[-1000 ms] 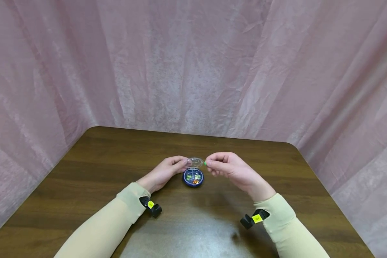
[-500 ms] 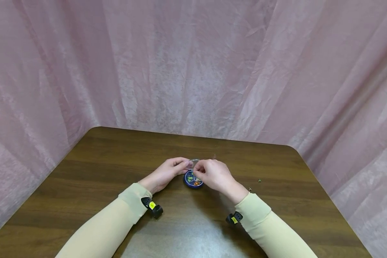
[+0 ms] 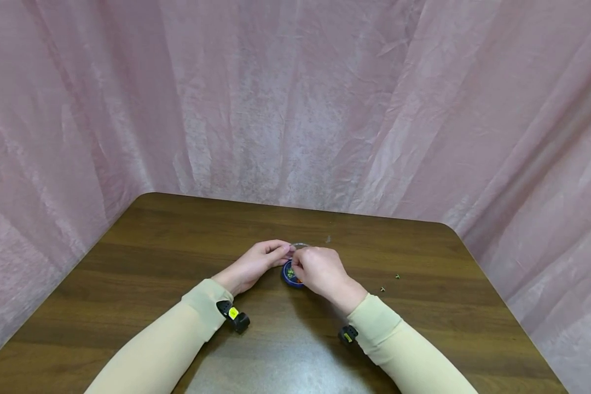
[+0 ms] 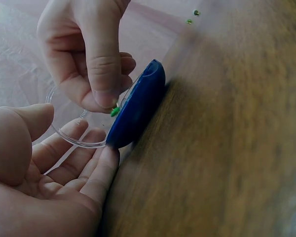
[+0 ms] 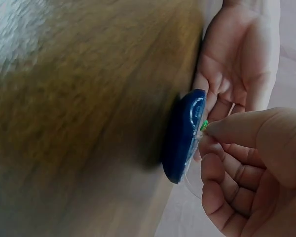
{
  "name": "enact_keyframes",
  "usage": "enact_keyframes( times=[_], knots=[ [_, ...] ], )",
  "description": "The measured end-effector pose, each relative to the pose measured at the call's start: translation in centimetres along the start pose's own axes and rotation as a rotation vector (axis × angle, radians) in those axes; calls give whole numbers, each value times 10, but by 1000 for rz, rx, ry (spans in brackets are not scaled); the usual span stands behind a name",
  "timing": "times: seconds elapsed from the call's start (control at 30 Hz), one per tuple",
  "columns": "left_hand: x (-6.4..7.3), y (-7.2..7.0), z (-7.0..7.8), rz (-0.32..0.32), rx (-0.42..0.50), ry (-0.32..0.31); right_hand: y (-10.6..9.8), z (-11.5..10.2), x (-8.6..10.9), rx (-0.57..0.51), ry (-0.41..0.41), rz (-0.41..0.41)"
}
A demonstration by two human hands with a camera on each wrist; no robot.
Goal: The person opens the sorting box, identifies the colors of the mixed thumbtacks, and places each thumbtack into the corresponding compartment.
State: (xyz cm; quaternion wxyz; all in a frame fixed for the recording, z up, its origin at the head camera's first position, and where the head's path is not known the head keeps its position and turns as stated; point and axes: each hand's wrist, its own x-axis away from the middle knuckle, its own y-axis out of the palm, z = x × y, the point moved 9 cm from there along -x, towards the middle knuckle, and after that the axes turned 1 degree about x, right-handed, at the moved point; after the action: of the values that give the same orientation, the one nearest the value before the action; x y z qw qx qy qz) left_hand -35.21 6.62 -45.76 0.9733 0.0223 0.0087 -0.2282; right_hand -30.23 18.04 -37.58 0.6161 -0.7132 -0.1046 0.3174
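A small round blue pill box [image 3: 288,275] sits on the table with its clear lid [image 4: 84,144] raised. Dividers split the box, and small green and orange pieces lie inside. My left hand [image 3: 261,261] holds the lid at its left side, thumb on one face and fingers behind it. My right hand [image 3: 320,269] is over the box and covers much of it in the head view. Between its thumb and index finger it pinches a small green tack [image 4: 114,112], close over the box's compartments, as the right wrist view shows too.
Two small green tacks, one nearer [image 3: 382,289] and one farther [image 3: 398,276], lie on the wooden table [image 3: 177,241] to the right of the box. A pink curtain [image 3: 285,109] hangs behind the table.
My right hand has moved left with the green tack, from beside the lid to over the box. The two tacks on the table have come into view. My left hand stays at the lid.
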Motion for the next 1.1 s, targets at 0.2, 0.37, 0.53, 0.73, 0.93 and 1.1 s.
enact_keyframes(
  times=[0.2, 0.37, 0.53, 0.73, 0.93, 1.1],
  knots=[
    [0, 0, -1, 2, 10, -7, 1, -2, 0, 11, -15, 18],
    [1, 1, 1, -1, 8, -7, -1, -3, 2, 20, -13, 12],
    [3, 1, 1, 7, 10, -21, -1, -3, 4, 15, -12, -2],
    [3, -1, -1, 14, -2, -34, -2, 3, 7, -32, 11, -12],
    [2, -1, -3, 22, 4, -51, -10, 9, 13, -22, 16, 14],
    [1, -1, -2, 18, 8, -40, -18, 18, 19, -4, 29, 27]
  ],
)
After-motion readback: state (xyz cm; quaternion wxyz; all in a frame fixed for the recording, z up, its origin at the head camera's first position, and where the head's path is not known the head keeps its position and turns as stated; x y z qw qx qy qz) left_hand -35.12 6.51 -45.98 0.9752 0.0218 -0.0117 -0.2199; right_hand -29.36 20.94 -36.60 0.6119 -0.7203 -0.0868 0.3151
